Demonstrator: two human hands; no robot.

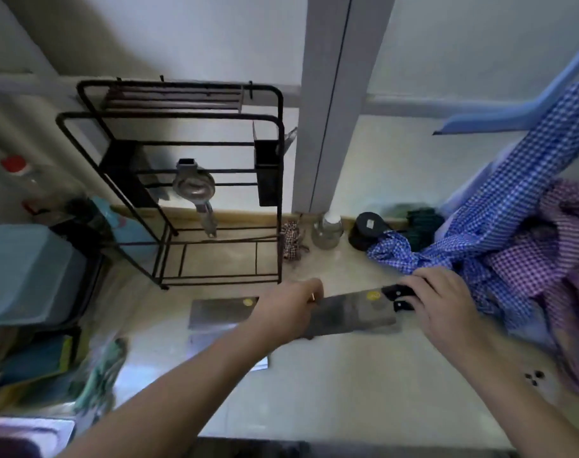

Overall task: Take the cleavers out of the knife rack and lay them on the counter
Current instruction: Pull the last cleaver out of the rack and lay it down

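Two broad rectangular steel cleavers lie flat on the pale stone counter [331,385] in front of us: the nearer-left bright steel cleaver [220,312], with a small yellow sticker near its spine, and the darker grey steel cleaver [351,314], also stickered, with its black riveted handle [401,296] pointing right. A third pale blade edge seems to show below our left forearm, too blurred to be sure. We judge these as heavy, stiff, blade-forward tools; the flat steel faces look smooth and likely slippery, edges sharp, so the handle is the place to take hold, not the blade. Our right hand [446,305] is curled down over the black handle, fingers wrapped on it, gripping the darker cleaver at counter level. Our left hand [291,304] hovers over the seam between the two blades, fingers loosely bent; we cannot tell if it touches steel or holds anything. Behind the blades stands the black wire knife rack [182,180], its slots looking empty of cleavers, with a round metal strainer-like utensil [194,188] hanging on its bars. Right of the rack, near the wall: a small clear glass jar [327,231] and a black round-topped object [369,228]. Blue-and-white checked cloth [499,226] and purple checked cloth [559,246] pile just beside our right hand, close enough to snag the handle. Left of the rack sits a teal plastic box [27,272].
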